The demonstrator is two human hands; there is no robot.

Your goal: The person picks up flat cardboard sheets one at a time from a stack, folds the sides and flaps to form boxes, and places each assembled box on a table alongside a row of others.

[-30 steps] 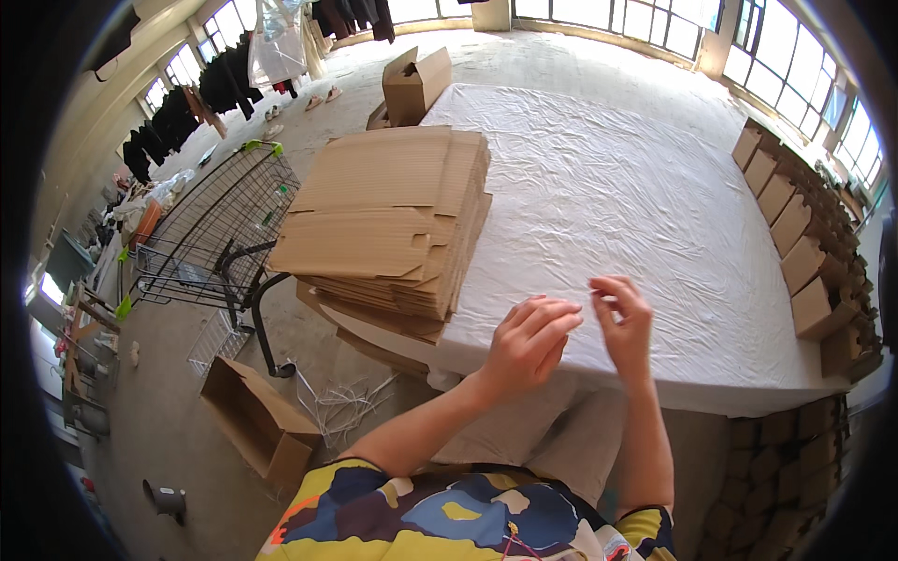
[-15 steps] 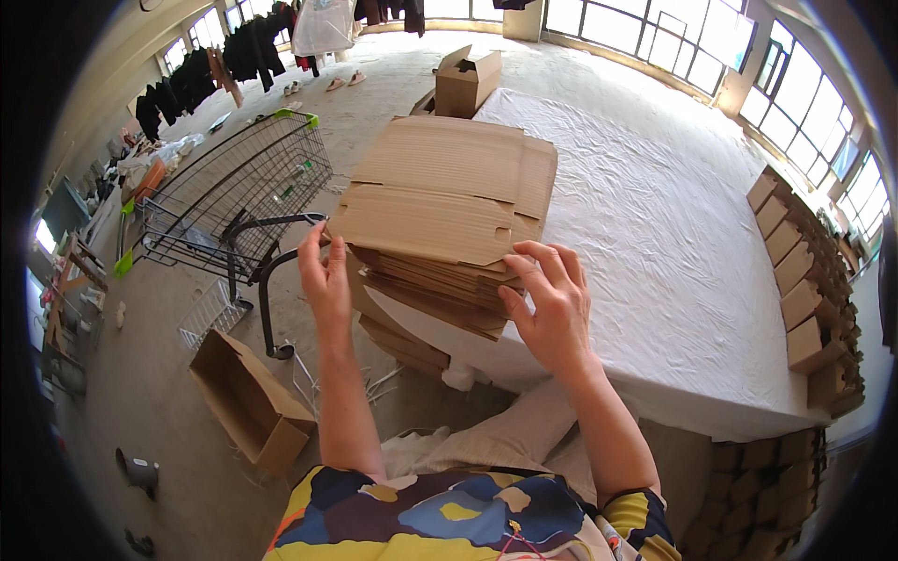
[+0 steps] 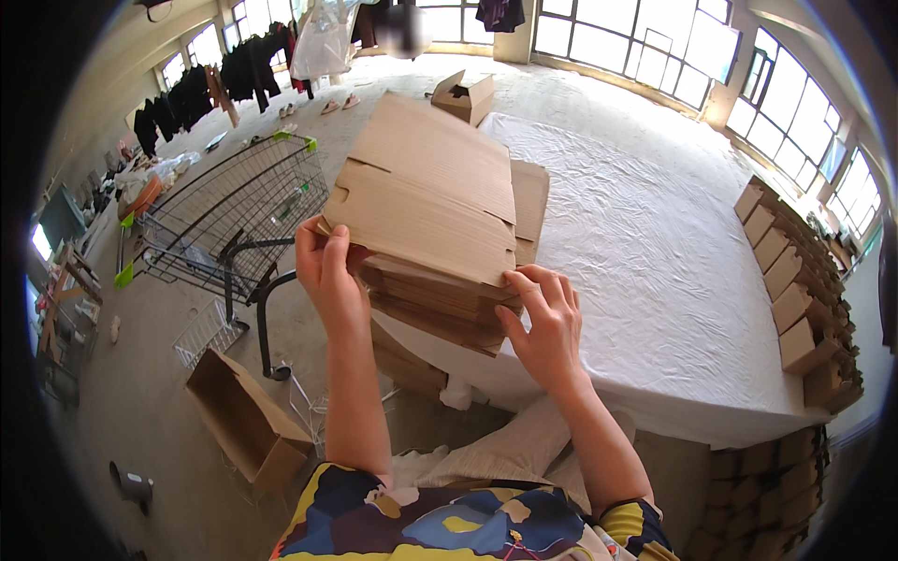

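A flat folded cardboard box (image 3: 426, 192) is tilted up on the left, above a stack of similar flat cardboard boxes (image 3: 430, 304) at the near left corner of a table with a white cover. My left hand (image 3: 332, 266) grips its near left corner, thumb on top and fingers tucked beneath. At the near right corner, my right hand (image 3: 543, 313) pinches the edge between thumb and fingers. The underside of the lifted sheet and some of my left fingertips are hidden.
A wire shopping cart (image 3: 238, 215) stands left of the table, with an open carton (image 3: 248, 421) on the floor near it. Another open box (image 3: 465, 96) sits behind the stack. Folded-up boxes (image 3: 790, 290) line the right side. The white table cover (image 3: 645, 252) is wrinkled.
The top flat box has been lifted at its left side and turned slightly. My left hand has closed on its corner, while my right hand has shifted slightly down and left.
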